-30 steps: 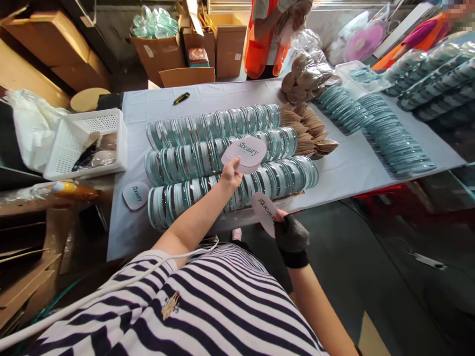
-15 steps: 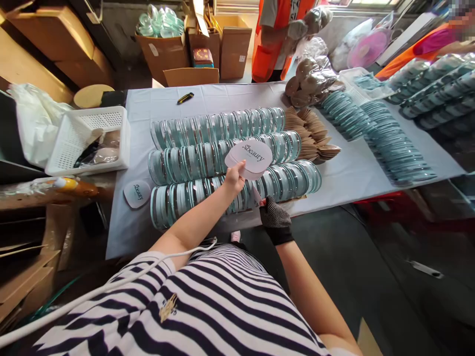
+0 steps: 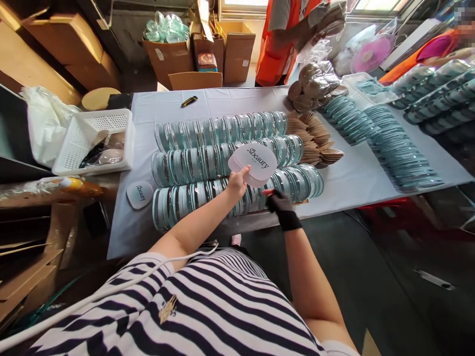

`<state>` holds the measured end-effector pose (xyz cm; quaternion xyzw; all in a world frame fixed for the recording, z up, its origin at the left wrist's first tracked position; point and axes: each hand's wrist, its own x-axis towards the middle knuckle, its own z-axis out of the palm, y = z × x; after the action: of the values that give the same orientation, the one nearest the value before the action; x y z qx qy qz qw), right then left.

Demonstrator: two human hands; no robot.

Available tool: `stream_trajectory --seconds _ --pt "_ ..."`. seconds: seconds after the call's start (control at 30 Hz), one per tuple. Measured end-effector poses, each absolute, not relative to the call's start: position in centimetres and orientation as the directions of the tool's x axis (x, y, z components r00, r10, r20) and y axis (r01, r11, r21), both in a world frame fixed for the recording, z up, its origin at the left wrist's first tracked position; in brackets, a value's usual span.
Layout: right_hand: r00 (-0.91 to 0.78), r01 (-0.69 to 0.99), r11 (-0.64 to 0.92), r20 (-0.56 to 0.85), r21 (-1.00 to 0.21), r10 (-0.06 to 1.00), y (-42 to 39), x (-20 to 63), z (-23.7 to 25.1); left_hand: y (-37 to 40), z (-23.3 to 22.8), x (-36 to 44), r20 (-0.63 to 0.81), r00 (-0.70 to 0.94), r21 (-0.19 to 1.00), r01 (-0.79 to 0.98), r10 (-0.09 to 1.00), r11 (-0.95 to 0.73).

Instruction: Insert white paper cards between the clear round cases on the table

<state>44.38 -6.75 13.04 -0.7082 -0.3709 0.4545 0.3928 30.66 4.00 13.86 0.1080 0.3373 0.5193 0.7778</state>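
My left hand (image 3: 237, 184) is closed around a stack of white rounded cards (image 3: 253, 164) printed "beauty", held above the rows. My right hand (image 3: 279, 203), in a dark fingerless glove, hovers at the near edge of the front row, just right of the stack. It is blurred, and no card shows in its fingers. Beneath the hands, clear teal-tinted rounded cases stand on edge in three long rows: a front row (image 3: 193, 200), a middle row (image 3: 189, 163) and a back row (image 3: 218, 128). Another "beauty" card (image 3: 139, 194) lies at the table's left.
Brown rounded pieces (image 3: 315, 138) fan out at the rows' right end. A yellow-black cutter (image 3: 189, 102) lies behind the rows. At left stands a white basket (image 3: 128, 143). More teal stacks (image 3: 404, 148) lie right. Across the table, a person in an orange vest (image 3: 276, 49) handles plastic bags.
My right hand has moved slightly right and away from the front row; the card it held is no longer visible in it. The left hand still holds the stack. The view has shifted slightly.
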Motion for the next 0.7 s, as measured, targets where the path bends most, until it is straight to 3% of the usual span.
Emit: stream_trajectory --seconds 0.07,0.1,0.2,0.27,0.37,0.43,0.5,0.57,0.63,0.7 --pt "0.559 0.307 -0.307 -0.091 -0.901 0.824 -5.1 46.0 14.4 3.8 14.0 30.8 -0.385 0.245 0.548 -0.715 0.89 0.434" --pt "0.596 0.411 -0.276 0.027 -0.869 0.803 -4.3 46.2 15.1 3.7 14.0 30.9 -0.373 0.252 0.564 -0.702 0.893 0.434" --pt "0.487 0.699 -0.17 0.288 -0.695 0.825 -3.0 44.6 16.9 2.8 14.1 30.8 -0.347 0.232 0.614 -0.676 0.909 0.408" --pt "0.415 0.773 -0.102 0.376 -0.627 0.829 -2.9 42.3 17.4 2.2 14.3 30.4 -0.335 0.21 0.635 -0.67 0.919 0.385" --pt "0.498 0.721 -0.167 0.334 -0.673 0.801 -4.1 39.8 17.7 1.7 14.7 29.5 -0.327 0.238 0.629 -0.667 0.914 0.399" --pt "0.614 0.671 -0.269 0.314 -0.691 0.725 -6.3 39.5 17.7 2.0 15.0 28.6 -0.334 0.242 0.605 -0.686 0.911 0.404" --pt "0.627 0.703 -0.329 0.331 -0.63 0.705 -9.7 39.9 17.7 3.0 15.1 27.4 -0.375 0.186 0.575 -0.722 0.908 0.385" --pt "0.519 0.794 -0.336 0.28 -0.506 0.807 -13.5 39.9 17.5 4.1 15.1 26.3 -0.447 0.098 0.54 -0.763 0.889 0.356" --pt "0.382 0.868 -0.31 0.125 -0.387 0.916 -16.2 39.0 16.9 5.0 14.8 25.5 -0.496 0.067 0.494 -0.798 0.866 0.345" --pt "0.299 0.904 -0.302 -0.055 -0.302 0.953 -16.8 37.4 16.1 5.5 14.6 25.0 -0.515 0.092 0.446 -0.82 0.852 0.358"
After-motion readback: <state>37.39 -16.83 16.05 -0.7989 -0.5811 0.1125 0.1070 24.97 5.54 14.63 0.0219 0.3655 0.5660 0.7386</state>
